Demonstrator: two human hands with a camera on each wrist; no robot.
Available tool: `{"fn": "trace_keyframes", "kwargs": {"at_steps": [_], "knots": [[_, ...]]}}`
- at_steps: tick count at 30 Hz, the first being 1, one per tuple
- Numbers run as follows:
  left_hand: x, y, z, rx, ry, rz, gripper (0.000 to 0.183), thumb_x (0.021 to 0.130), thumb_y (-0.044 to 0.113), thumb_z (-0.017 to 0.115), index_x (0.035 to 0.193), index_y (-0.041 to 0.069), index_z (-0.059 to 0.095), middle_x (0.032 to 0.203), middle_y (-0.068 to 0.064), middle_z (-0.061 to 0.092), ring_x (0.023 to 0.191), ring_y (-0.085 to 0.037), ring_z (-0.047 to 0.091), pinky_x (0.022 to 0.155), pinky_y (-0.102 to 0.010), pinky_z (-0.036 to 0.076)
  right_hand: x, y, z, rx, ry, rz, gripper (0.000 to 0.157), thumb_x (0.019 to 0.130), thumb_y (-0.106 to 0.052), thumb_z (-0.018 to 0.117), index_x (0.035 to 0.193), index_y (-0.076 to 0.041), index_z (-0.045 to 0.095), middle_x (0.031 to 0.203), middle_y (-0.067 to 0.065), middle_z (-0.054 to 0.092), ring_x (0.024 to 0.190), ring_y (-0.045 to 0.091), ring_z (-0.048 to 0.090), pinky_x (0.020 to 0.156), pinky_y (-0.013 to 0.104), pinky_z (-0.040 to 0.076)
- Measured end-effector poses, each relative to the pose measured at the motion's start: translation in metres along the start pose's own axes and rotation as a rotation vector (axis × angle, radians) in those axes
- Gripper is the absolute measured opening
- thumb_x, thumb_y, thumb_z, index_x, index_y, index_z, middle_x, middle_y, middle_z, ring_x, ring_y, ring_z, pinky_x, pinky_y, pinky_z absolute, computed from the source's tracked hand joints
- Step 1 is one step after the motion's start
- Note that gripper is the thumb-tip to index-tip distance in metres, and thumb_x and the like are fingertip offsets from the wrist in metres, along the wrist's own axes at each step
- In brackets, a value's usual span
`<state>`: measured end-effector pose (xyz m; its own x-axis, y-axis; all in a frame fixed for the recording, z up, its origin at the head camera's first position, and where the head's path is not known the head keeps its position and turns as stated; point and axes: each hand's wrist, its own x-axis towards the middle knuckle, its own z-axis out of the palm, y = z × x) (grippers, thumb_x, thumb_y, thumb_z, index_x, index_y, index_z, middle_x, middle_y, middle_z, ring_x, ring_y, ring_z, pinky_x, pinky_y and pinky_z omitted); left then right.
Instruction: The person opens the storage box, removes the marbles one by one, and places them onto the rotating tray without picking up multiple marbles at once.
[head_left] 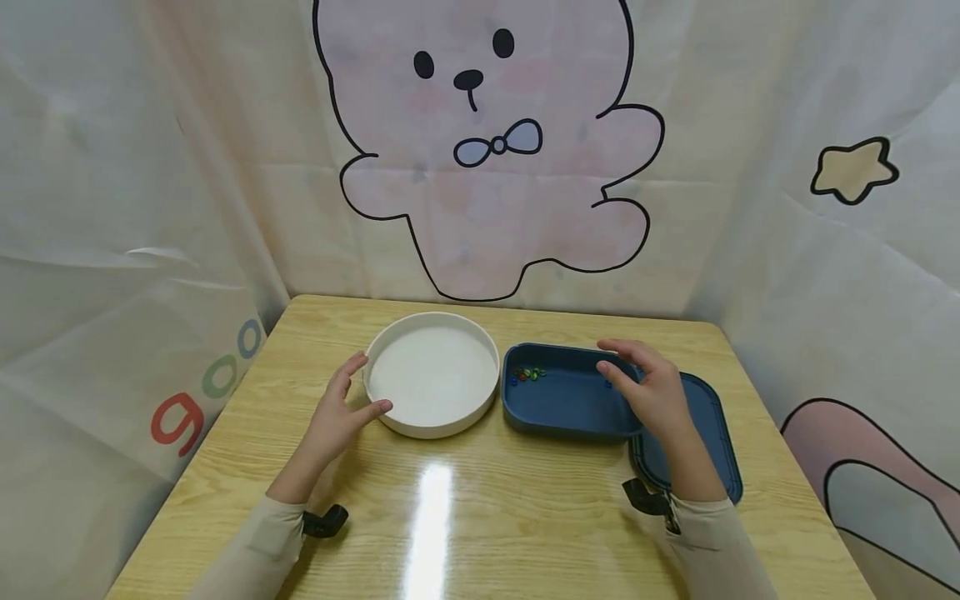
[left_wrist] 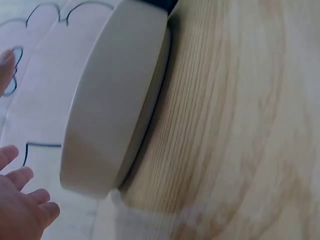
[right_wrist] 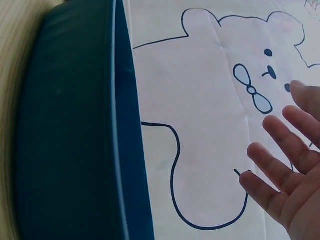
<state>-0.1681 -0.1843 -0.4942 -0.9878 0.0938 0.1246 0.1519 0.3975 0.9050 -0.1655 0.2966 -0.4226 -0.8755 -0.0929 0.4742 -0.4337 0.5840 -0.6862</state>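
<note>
A round white tray point(head_left: 433, 375) sits on the table at the middle left. My left hand point(head_left: 330, 422) is at its left rim, thumb and fingers spread apart, holding nothing; whether it touches the rim cannot be told. Beside the tray stands a dark blue rectangular box point(head_left: 566, 421) with several small colourful glassy pieces point(head_left: 529, 374) at its left end and a small blue one near its right. Over the box's right end hovers my right hand point(head_left: 654, 398), fingers spread and holding nothing. In the right wrist view, that hand's fingers point(right_wrist: 280, 170) appear apart from the box wall point(right_wrist: 70, 120).
A dark blue lid point(head_left: 708, 425) lies flat at the right, partly behind my right forearm and against the box. Wood-grain table point(head_left: 495, 517) extends in front. Printed curtains point(head_left: 247, 150) with a bear drawing enclose the back and sides.
</note>
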Motion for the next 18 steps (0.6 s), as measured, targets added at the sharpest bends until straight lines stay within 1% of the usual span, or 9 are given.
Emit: {"fn": "trace_keyframes", "kwargs": {"at_steps": [2, 3, 5, 7, 9, 10, 14, 16, 18], "knots": [[0.002, -0.005, -0.004, 0.006, -0.025, -0.028, 0.100, 0.085, 0.029, 0.087, 0.162, 0.012, 0.026, 0.171, -0.011, 0.015, 0.156, -0.045, 0.012, 0.123, -0.069, 0.018, 0.001, 0.002, 0.001, -0.007, -0.003, 0.009, 0.035, 0.095, -0.016, 0.075, 0.130, -0.020, 0.071, 0.130, 0.003, 0.069, 0.122, -0.004, 0.055, 0.104, 0.018, 0.048], [0.002, -0.007, -0.005, 0.010, -0.037, -0.043, 0.104, 0.084, 0.029, 0.087, 0.163, 0.013, 0.022, 0.172, -0.010, 0.012, 0.155, -0.047, 0.011, 0.122, -0.071, 0.017, 0.001, 0.003, 0.002, -0.009, -0.006, 0.016, 0.035, 0.096, -0.017, 0.075, 0.130, -0.021, 0.071, 0.130, 0.002, 0.069, 0.123, -0.002, 0.056, 0.104, 0.020, 0.049], [0.003, -0.010, -0.007, 0.001, -0.059, -0.066, 0.110, 0.083, 0.030, 0.088, 0.165, 0.017, 0.016, 0.172, -0.010, 0.007, 0.154, -0.052, 0.010, 0.121, -0.073, 0.018, 0.001, 0.004, 0.003, -0.023, -0.013, 0.025, 0.035, 0.096, -0.019, 0.075, 0.131, -0.022, 0.071, 0.131, 0.001, 0.069, 0.124, 0.006, 0.059, 0.106, 0.029, 0.051], [0.004, -0.015, -0.007, -0.010, -0.074, -0.086, 0.114, 0.083, 0.030, 0.088, 0.166, 0.020, 0.011, 0.173, -0.009, 0.003, 0.153, -0.054, 0.009, 0.120, -0.074, 0.019, 0.001, 0.005, 0.004, -0.036, -0.020, 0.031, 0.036, 0.096, -0.021, 0.075, 0.131, -0.022, 0.071, 0.131, 0.001, 0.068, 0.125, 0.016, 0.060, 0.105, 0.040, 0.052], [0.005, -0.019, -0.006, -0.030, -0.085, -0.087, 0.117, 0.083, 0.030, 0.088, 0.167, 0.020, 0.007, 0.173, -0.009, 0.001, 0.154, -0.052, 0.008, 0.122, -0.071, 0.019, 0.001, 0.006, 0.005, -0.046, -0.023, 0.034, 0.036, 0.096, -0.022, 0.075, 0.132, -0.023, 0.070, 0.132, -0.001, 0.068, 0.124, 0.021, 0.061, 0.104, 0.041, 0.053], [0.005, -0.022, -0.006, -0.047, -0.088, -0.082, 0.118, 0.083, 0.028, 0.088, 0.167, 0.019, 0.006, 0.173, -0.008, 0.000, 0.155, -0.050, 0.008, 0.123, -0.068, 0.019, 0.001, 0.006, 0.006, -0.049, -0.024, 0.033, 0.036, 0.096, -0.022, 0.075, 0.132, -0.023, 0.070, 0.132, -0.001, 0.068, 0.124, 0.020, 0.061, 0.105, 0.039, 0.053], [0.004, -0.030, -0.005, -0.092, -0.083, -0.049, 0.115, 0.084, 0.020, 0.088, 0.167, 0.015, 0.008, 0.173, -0.007, 0.000, 0.157, -0.042, 0.006, 0.128, -0.057, 0.016, 0.001, 0.008, 0.009, -0.031, -0.023, 0.016, 0.036, 0.096, -0.019, 0.075, 0.131, -0.021, 0.071, 0.131, 0.002, 0.068, 0.123, 0.013, 0.060, 0.102, 0.015, 0.048], [0.004, -0.033, -0.005, -0.100, -0.080, -0.046, 0.115, 0.083, 0.019, 0.088, 0.166, 0.014, 0.009, 0.173, -0.008, 0.001, 0.157, -0.042, 0.007, 0.128, -0.056, 0.016, 0.000, 0.009, 0.011, -0.014, -0.028, 0.008, 0.036, 0.096, -0.017, 0.075, 0.131, -0.019, 0.071, 0.131, 0.004, 0.068, 0.123, 0.013, 0.060, 0.101, 0.010, 0.044], [0.003, -0.035, -0.006, -0.093, -0.087, -0.050, 0.115, 0.083, 0.021, 0.088, 0.166, 0.013, 0.008, 0.173, -0.010, 0.002, 0.157, -0.043, 0.008, 0.127, -0.057, 0.017, 0.000, 0.010, 0.013, -0.008, -0.037, 0.013, 0.036, 0.096, -0.018, 0.075, 0.131, -0.019, 0.071, 0.131, 0.003, 0.068, 0.123, 0.015, 0.060, 0.101, 0.012, 0.046]]}}
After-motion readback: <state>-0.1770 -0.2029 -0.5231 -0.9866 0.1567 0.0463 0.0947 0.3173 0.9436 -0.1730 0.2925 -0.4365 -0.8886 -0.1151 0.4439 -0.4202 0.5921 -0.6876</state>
